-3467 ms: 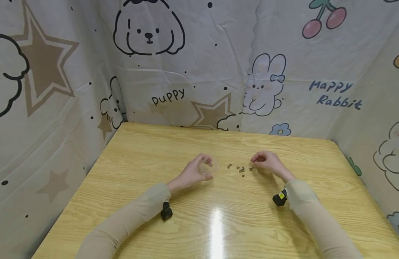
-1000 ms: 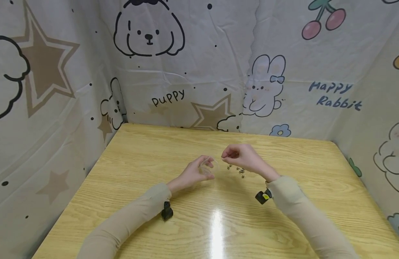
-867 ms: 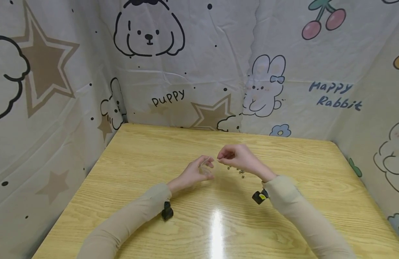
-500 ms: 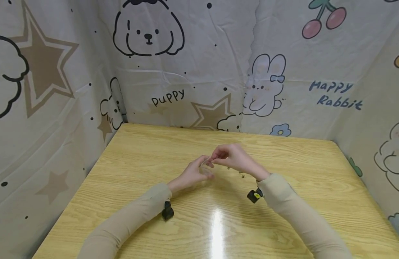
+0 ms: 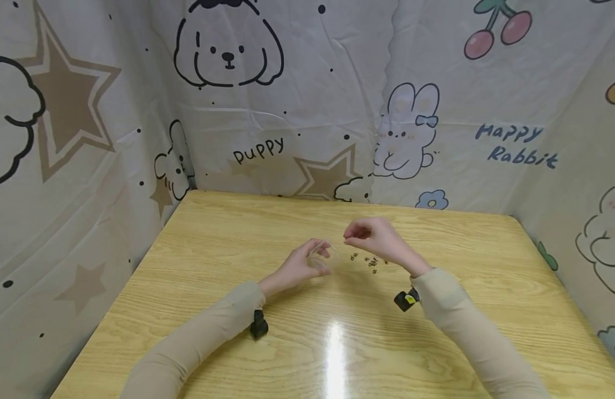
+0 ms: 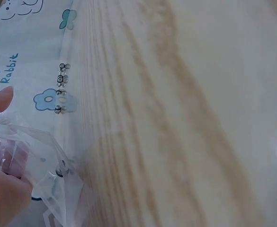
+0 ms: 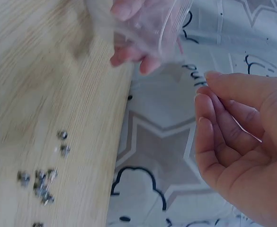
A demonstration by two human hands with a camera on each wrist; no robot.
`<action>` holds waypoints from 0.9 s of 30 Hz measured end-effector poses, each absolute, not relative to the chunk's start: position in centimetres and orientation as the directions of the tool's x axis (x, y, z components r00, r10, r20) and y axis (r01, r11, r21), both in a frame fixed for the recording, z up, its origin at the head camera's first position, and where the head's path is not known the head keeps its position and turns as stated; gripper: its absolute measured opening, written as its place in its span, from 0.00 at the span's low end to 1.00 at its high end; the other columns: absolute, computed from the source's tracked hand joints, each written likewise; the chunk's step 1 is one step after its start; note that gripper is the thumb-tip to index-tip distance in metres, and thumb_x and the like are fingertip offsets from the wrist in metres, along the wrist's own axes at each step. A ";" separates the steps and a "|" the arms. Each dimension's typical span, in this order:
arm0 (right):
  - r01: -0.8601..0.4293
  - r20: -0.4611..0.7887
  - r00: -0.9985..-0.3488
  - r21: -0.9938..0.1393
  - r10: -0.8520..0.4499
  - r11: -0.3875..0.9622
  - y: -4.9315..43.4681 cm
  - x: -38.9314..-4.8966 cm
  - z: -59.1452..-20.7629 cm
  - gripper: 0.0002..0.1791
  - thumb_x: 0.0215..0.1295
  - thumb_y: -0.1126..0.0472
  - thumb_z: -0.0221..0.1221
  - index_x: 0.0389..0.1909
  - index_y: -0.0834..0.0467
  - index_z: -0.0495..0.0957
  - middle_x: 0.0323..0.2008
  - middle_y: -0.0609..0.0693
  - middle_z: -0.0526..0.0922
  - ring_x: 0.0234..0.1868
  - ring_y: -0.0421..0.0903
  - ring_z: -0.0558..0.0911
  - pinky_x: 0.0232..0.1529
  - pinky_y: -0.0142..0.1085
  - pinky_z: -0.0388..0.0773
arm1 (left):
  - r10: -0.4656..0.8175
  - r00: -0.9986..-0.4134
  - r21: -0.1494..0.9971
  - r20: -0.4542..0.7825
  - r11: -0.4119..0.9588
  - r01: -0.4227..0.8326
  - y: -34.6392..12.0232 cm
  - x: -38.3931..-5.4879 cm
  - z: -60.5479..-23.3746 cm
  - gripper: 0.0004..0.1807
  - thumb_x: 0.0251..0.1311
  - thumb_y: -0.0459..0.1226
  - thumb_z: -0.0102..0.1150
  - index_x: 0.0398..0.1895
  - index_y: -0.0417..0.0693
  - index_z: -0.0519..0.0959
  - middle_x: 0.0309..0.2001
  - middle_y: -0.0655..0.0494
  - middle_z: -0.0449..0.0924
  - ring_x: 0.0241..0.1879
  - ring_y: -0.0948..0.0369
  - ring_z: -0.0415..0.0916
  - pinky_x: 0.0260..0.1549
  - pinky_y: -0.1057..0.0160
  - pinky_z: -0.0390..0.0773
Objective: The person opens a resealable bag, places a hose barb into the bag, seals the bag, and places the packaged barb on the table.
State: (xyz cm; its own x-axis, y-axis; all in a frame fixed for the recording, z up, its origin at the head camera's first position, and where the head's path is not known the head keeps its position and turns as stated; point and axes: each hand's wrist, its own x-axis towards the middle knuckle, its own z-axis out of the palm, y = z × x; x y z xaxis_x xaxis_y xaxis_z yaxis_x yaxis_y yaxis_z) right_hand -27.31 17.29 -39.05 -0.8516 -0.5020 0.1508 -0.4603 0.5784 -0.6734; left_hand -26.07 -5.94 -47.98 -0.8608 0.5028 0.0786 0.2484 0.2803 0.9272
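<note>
My left hand (image 5: 298, 265) grips a small clear plastic bag (image 5: 315, 260), its fingers and thumb spread in a curve about the mouth. Ridged lines run along the edge of this bag (image 7: 169, 28) in the right wrist view. Right of the bag and apart from it, my right hand (image 5: 382, 241) hovers above the table. Thumb and fingertips of that right hand (image 7: 242, 127) are loosely bent, tips close together, and nothing shows between them. Below it lie several small shiny metal pieces (image 5: 372, 263), rounded in the left wrist view, in a loose cluster.
The wooden table (image 5: 227, 233) reaches back to a printed cloth (image 5: 312, 100) that hangs behind and on both sides. A black camera (image 5: 259, 325) sits at the left wrist, another camera (image 5: 406, 300) at the right.
My right hand went from the metal pieces leftward to the bag's mouth with a tiny bright piece pinched, then drew back right, nothing now visible in its fingers. The left hand stays put.
</note>
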 end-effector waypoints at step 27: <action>-0.288 0.010 -0.938 -0.579 -0.346 0.763 26.2 -28.4 -45.7 0.06 0.61 0.65 0.66 0.37 0.64 0.83 0.33 0.56 0.86 0.34 0.42 0.80 0.37 0.29 0.76 | 0.494 -0.864 0.914 0.103 0.295 0.278 -6.0 -26.5 -48.3 0.29 0.58 0.34 0.69 0.63 0.47 0.70 0.53 0.47 0.79 0.57 0.53 0.74 0.48 0.63 0.74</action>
State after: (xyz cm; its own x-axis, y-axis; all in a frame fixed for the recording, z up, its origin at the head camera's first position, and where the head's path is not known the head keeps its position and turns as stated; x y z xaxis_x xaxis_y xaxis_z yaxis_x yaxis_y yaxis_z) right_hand -28.42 26.16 -45.71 -0.9381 -0.3463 0.0100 -0.2879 0.7631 -0.5787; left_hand -26.48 -6.00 -48.33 -0.8636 0.4936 0.1031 0.2778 0.2950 0.9142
